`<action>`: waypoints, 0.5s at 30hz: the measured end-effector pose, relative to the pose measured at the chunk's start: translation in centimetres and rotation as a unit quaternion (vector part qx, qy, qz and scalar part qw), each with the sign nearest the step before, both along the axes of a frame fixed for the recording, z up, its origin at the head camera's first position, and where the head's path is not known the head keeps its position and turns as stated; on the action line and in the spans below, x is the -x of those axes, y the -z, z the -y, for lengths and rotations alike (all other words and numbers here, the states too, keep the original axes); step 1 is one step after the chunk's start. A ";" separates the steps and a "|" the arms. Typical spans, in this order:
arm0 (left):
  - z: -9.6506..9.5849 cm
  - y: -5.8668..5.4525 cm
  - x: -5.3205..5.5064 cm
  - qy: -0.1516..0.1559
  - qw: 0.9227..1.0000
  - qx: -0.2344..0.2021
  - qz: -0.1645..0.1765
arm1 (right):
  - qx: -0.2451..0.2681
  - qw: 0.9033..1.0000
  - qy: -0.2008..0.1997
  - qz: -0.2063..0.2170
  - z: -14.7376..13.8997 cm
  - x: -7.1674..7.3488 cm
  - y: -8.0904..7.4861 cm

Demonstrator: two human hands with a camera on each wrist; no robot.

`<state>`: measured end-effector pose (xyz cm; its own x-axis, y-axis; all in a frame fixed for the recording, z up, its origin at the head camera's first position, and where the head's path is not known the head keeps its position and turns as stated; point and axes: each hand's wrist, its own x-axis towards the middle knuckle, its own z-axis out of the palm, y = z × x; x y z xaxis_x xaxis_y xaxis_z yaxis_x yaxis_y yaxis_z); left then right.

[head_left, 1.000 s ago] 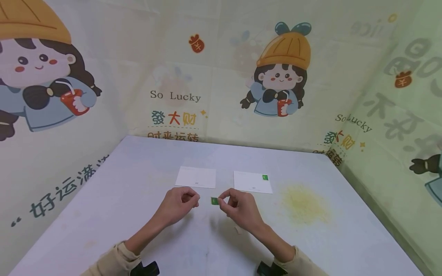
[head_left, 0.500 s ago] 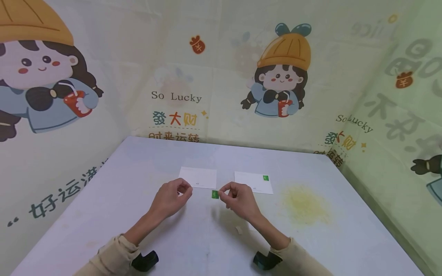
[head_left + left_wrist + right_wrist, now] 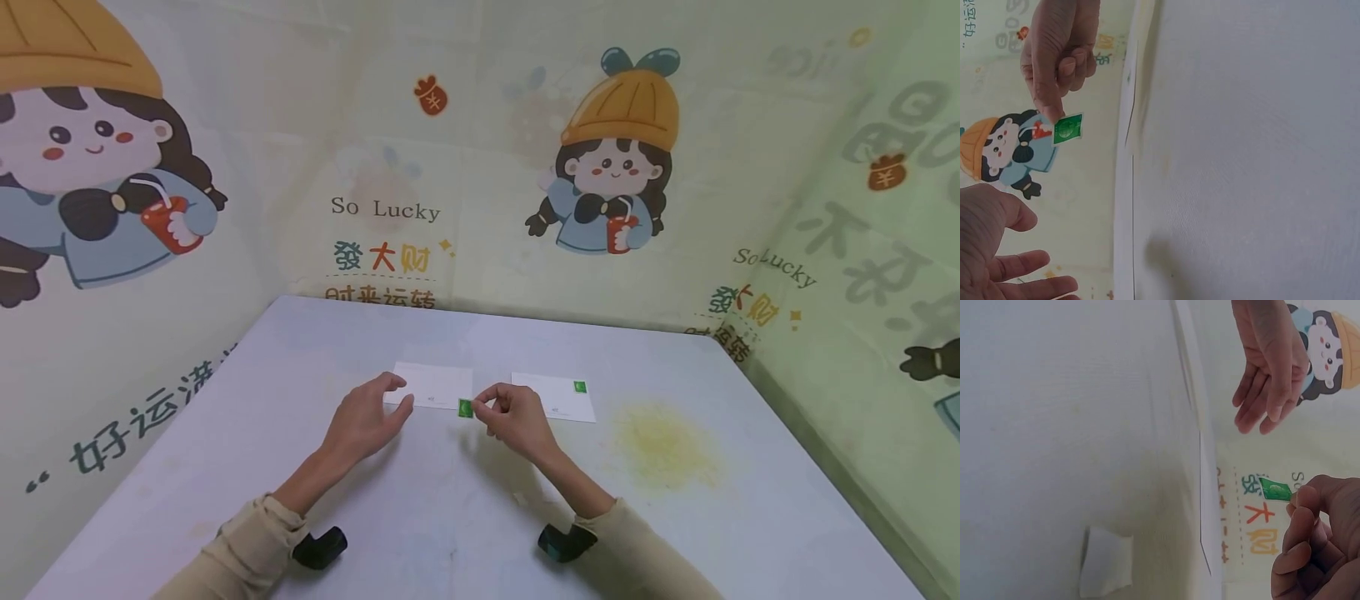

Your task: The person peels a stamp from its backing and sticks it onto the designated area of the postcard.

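Observation:
My right hand (image 3: 515, 418) pinches a small green postage stamp (image 3: 466, 408) by its edge, between thumb and forefinger. In the head view the stamp overlaps the lower right corner of the left white envelope or card (image 3: 435, 383); both wrist views show it held above the table. My left hand (image 3: 367, 418) is near that card's left side, thumb and fingers spread, holding nothing. To the right lies a second white card (image 3: 566, 408), partly behind my right hand, with a green stamp (image 3: 580, 387) at its upper right corner.
A small piece of white paper (image 3: 1107, 562) lies on the white table (image 3: 390, 533) near my right forearm. A yellow stain (image 3: 666, 446) marks the table at right. Printed cloth (image 3: 480, 167) hangs behind the table.
My right hand has carried the stamp forward, towards the left card's lower right corner. My left hand has moved forward and left, and its curled fingers have opened.

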<state>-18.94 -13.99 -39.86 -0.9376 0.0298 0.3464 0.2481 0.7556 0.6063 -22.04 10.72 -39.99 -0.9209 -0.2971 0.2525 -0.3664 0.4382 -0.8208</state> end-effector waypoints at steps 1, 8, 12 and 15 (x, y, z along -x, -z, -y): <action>0.0 0.0 0.1 -0.001 1.000 0.002 0.002 | 0.000 1.000 0.003 0.002 0.0 0.2 0.0; 0.4 0.1 0.9 -0.017 0.999 0.024 0.020 | -0.004 1.000 0.020 0.011 0.2 1.2 0.2; 0.6 0.3 1.4 -0.015 0.999 0.030 0.023 | 0.004 1.000 0.023 0.017 0.2 1.7 0.3; 0.8 0.5 1.9 -0.014 0.999 0.034 0.021 | 0.004 1.000 0.025 0.017 0.2 2.1 0.5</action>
<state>-20.81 -14.81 -40.39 -0.9523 0.0253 0.3040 0.2009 0.8019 0.5626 -24.13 10.55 -40.44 -0.9429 -0.2476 0.2226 -0.3152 0.4483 -0.8365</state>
